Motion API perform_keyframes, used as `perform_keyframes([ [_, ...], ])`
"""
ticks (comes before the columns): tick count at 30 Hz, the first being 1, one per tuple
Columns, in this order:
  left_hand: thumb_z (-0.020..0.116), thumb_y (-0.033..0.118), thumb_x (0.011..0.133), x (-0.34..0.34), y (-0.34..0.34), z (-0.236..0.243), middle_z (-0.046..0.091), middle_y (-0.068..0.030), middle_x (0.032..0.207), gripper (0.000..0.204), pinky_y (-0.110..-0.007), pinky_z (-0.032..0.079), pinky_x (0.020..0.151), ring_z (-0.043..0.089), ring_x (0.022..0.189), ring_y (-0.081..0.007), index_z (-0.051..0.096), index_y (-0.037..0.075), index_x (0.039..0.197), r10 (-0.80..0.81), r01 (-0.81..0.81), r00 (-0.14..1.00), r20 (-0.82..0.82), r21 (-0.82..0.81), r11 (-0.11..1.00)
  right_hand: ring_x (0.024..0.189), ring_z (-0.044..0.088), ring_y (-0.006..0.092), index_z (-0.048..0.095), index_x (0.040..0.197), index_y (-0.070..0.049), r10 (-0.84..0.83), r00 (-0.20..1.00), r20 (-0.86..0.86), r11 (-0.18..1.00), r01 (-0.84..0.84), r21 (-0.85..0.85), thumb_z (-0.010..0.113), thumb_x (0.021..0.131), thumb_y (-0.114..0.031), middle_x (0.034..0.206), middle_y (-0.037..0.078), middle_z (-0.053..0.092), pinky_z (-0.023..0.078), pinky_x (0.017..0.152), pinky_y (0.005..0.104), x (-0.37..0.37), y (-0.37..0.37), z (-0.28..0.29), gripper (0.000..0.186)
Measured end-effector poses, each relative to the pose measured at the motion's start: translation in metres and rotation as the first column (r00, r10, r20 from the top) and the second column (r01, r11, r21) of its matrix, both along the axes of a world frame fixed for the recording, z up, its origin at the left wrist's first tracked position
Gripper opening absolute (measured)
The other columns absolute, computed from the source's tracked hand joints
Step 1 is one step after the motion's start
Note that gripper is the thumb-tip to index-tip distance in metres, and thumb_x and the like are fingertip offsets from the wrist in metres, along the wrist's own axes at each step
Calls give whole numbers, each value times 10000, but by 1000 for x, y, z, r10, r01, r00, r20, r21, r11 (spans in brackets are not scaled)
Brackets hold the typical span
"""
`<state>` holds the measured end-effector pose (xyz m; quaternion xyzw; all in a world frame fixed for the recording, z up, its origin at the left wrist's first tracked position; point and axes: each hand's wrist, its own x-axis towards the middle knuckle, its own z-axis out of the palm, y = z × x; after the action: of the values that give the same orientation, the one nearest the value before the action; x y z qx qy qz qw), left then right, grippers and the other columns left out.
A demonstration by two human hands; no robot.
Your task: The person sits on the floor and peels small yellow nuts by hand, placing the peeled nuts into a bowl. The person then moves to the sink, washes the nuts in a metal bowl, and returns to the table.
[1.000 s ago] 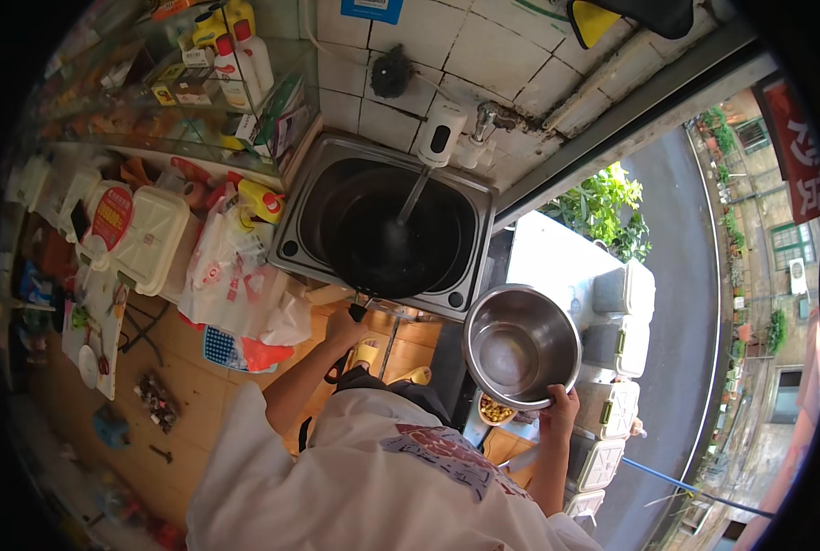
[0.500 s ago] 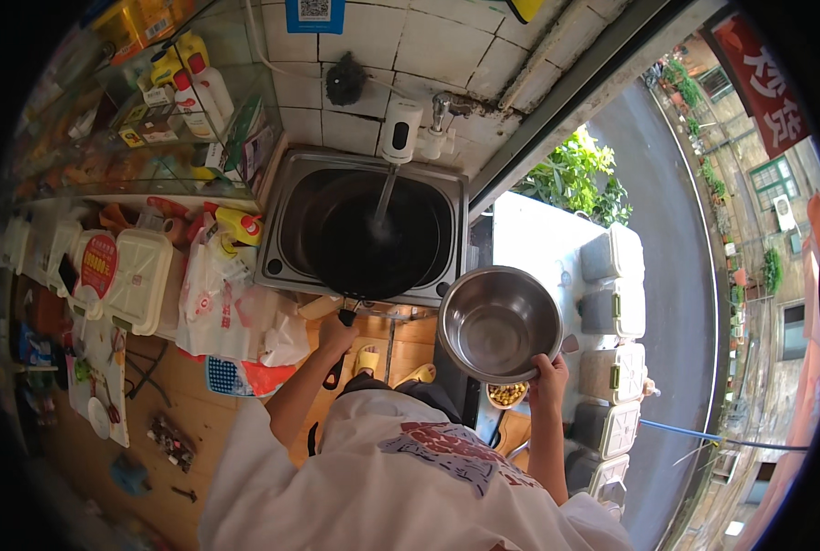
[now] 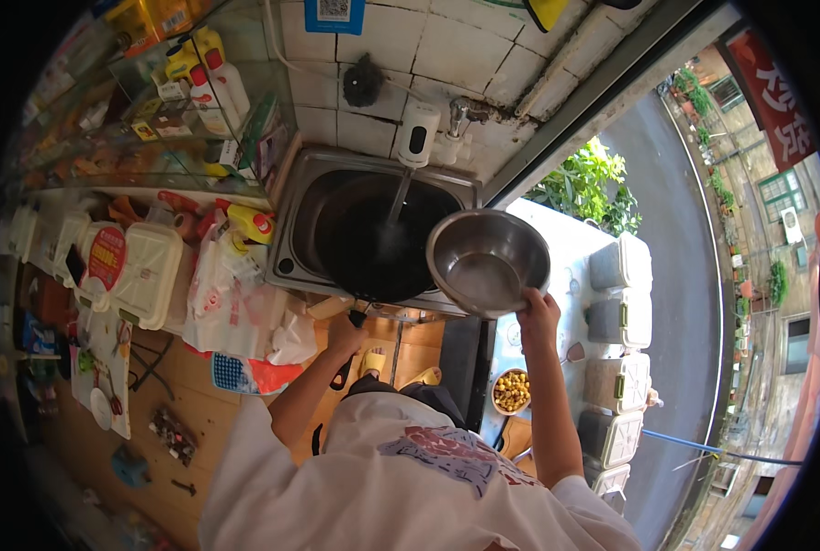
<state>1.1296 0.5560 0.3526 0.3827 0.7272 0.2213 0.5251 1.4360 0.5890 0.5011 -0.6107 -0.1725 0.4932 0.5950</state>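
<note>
My left hand (image 3: 347,336) is wrapped round the black handle of a dark wok (image 3: 355,262), which rests in the stainless sink (image 3: 286,230). Water runs from the white electric tap (image 3: 419,133) into the wok. With my right hand (image 3: 538,312) I grip the near rim of a steel basin (image 3: 488,266). The basin is tilted and hangs over the sink's right edge, beside the wok. It appears to hold a little cloudy liquid, though glare makes this hard to tell.
A bowl of yellow food pieces (image 3: 511,392) stands on the metal counter (image 3: 557,248) to my right. Lidded bins (image 3: 621,317) line the counter's outer edge. White plastic bags (image 3: 226,303) crowd the sink's left side. Glass shelves (image 3: 198,147) with bottles rise at the upper left.
My right hand has lifted the basin up and toward the sink and tilted it more. More of the food bowl now shows. My left hand keeps its hold on the wok handle.
</note>
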Motion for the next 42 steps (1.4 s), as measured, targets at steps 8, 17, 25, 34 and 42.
perform_keyframes([
  [8, 607, 113, 634, 0, 0, -19, 586, -173, 633, 213, -358, 470, 471, 610, 535, -280, 552, -47, 765, -80, 77, 992, -96, -33, 996, 411, 430, 128, 465, 700, -14, 176, 975, -138, 977, -190, -98, 614, 719, -33, 621, 61, 488, 326, 347, 215, -78, 119, -54, 152],
  [17, 610, 118, 669, 4, -3, -27, 553, -129, 555, 170, -324, 461, 417, 573, 445, -222, 525, -25, 705, -121, 120, 979, -163, -13, 993, 858, 568, 288, 542, 821, -12, 120, 751, -650, 943, -291, -161, 477, 595, -59, 863, 98, 573, 456, 870, 393, -108, 132, -149, 240],
  [25, 585, 110, 663, 9, -5, -32, 558, -133, 542, 143, -339, 467, 432, 579, 451, -247, 513, -14, 666, -101, 147, 962, -254, 171, 974, 646, 476, 259, 509, 751, -38, 167, 878, -448, 978, -204, -34, 461, 578, 23, 678, 67, 451, 452, 726, 380, -126, 178, -180, 189],
  [34, 703, 195, 617, 1, -7, -18, 625, -206, 749, 314, -389, 488, 647, 615, 732, -344, 594, -39, 795, -84, 78, 983, -165, -42, 996, 487, 421, 125, 494, 668, -21, 351, 910, 218, 936, -341, -83, 560, 620, 20, 597, 32, 470, 325, 422, 280, -81, 186, -93, 91],
  [42, 713, 190, 612, 8, 2, 0, 626, -204, 759, 318, -381, 485, 644, 616, 728, -335, 595, -41, 795, -138, 122, 985, -105, -144, 982, 491, 463, 203, 508, 713, -44, 326, 866, -380, 806, -464, -368, 537, 660, -10, 677, 65, 504, 404, 446, 289, -23, 194, -118, 69],
])
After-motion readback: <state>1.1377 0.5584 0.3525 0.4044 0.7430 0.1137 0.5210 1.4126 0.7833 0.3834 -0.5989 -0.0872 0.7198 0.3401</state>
